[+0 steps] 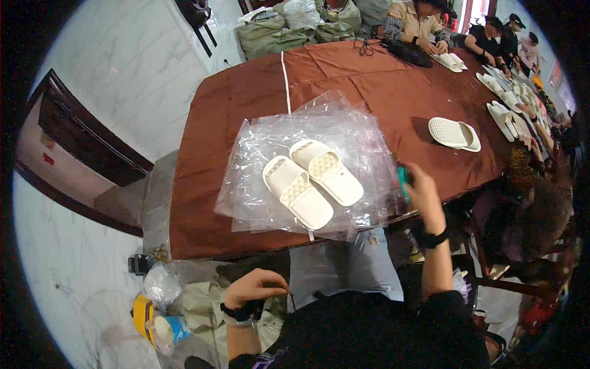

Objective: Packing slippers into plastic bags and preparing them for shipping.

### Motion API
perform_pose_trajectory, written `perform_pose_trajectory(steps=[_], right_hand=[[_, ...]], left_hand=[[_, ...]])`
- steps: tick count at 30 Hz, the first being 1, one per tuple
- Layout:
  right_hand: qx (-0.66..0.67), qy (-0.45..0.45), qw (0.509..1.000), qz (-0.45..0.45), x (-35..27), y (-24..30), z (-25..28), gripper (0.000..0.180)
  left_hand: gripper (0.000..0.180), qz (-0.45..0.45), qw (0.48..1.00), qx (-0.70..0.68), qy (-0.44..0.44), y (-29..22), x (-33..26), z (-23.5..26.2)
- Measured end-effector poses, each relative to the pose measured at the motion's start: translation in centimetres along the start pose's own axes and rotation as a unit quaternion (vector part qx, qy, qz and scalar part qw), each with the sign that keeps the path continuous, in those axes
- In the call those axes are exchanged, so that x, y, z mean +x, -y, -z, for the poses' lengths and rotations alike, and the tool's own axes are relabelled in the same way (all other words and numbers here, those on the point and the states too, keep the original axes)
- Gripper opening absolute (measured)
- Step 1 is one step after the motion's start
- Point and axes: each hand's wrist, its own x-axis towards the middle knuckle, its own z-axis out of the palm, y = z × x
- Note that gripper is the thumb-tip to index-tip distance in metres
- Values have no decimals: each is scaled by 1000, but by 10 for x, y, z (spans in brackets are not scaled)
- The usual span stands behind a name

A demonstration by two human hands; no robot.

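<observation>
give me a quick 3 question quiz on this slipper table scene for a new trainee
1. True or false: the pair of cream slippers lies on a stack of clear plastic bags.
2. Multiple choice: the right hand holds something coloured a) teal b) red c) yellow.
3. Where is the left hand: over the brown tablecloth or below the table edge, near the person's lap?

Key
1. True; both slippers rest side by side on the bags.
2. a; a small teal object, too small to identify.
3. Below the table edge, near the lap, fingers pinched on something dark that cannot be made out.
</observation>
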Motion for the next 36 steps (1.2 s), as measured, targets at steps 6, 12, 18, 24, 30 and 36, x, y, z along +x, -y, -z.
perform_pose_trajectory(steps=[6,12,18,24,30,36], right_hand=[[-143,-21,989,-23,36,-100,22,43],[-293,69,951,-66,52,-94,12,33],[-176,2,984,30,58,-85,15,28],[-256,-7,967,-8,63,-17,-24,20],[257,282,921,76,53,68,-92,50],[599,275,731,-176,86,59,-160,49]], left_hand=[[34,289,845,318,-320,116,-59,-3],[44,122,853,210,-462,78,-61,19],[28,-62,893,43,-443,-27,23,39],[59,-95,867,175,-457,-7,98,77],[79,-27,874,242,-420,33,151,94],[87,-37,879,207,-429,6,142,76]])
